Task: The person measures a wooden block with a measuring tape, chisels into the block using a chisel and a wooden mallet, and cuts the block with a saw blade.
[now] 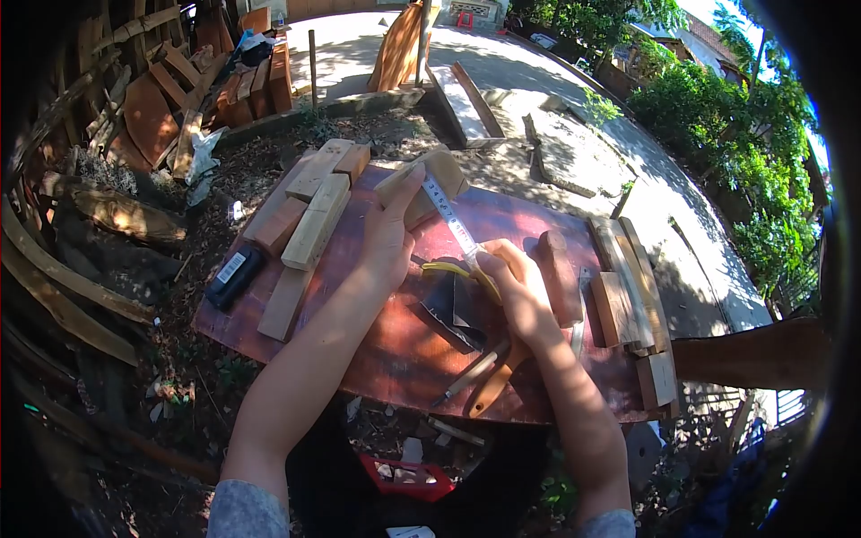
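My left hand (pixel 392 229) is closed on a pale wooden block (pixel 441 169) above the reddish board (pixel 386 345), with its thumb at the white end of a tape measure (pixel 453 220). The tape runs down from the block to my right hand (pixel 513 278), whose fingers are closed around the tape measure. Beneath my hands lie a yellow-handled tool (pixel 439 266) and a dark sheet (pixel 453 314). A wooden-handled tool (pixel 495 386) and a thin pointed tool (pixel 468 375) rest near the front edge.
Wood blocks (pixel 314 220) and a black case (pixel 237 276) line the board's left side. More blocks (pixel 619 300) stand along the right, beside a reddish-brown block (pixel 560 278). A red stool or crate (pixel 408 480) is below the front edge. Timber (pixel 152 117) is piled at left.
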`<state>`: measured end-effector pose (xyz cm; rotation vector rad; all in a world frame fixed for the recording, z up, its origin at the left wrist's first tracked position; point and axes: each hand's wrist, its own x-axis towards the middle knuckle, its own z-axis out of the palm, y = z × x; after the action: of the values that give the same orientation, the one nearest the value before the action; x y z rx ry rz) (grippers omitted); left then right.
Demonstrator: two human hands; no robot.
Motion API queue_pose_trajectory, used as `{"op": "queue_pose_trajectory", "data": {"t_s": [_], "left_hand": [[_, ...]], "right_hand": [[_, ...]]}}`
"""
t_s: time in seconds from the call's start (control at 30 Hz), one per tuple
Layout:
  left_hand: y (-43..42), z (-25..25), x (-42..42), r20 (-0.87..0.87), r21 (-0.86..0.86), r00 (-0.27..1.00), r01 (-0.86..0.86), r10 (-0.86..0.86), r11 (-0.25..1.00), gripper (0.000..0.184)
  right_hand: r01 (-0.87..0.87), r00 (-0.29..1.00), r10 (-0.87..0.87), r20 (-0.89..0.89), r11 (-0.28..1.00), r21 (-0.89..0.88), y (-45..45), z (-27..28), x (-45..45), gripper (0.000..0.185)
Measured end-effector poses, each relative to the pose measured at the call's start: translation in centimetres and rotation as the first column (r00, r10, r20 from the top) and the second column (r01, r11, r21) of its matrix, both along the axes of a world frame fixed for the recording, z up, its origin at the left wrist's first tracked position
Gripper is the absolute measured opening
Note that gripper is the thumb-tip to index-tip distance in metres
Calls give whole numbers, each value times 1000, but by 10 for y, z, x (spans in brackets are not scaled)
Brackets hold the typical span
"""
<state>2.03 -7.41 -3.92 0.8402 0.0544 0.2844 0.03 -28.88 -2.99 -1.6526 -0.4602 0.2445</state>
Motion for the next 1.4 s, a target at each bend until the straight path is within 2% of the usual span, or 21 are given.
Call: {"op": "queue_pose_trajectory", "data": {"t_s": [0.2, 0.3, 0.4, 1.4], "left_hand": [[2, 2, -2, -7, 3, 1000, 21, -21, 1000, 54], [-3, 4, -4, -22, 45, 999, -47, 48, 998, 55], [-2, 5, -4, -11, 53, 999, -36, 37, 998, 56], [-1, 2, -3, -38, 5, 998, -46, 46, 999, 61]], "right_hand": [[-17, 1000, 17, 9, 1000, 5, -1, -1, 0, 28], [-19, 1000, 19, 8, 1000, 16, 0, -1, -1, 28], [-15, 1000, 15, -8, 1000, 4, 0, 0, -1, 28], [-11, 997, 9, -71, 1000, -18, 3, 7, -6, 26]]}}
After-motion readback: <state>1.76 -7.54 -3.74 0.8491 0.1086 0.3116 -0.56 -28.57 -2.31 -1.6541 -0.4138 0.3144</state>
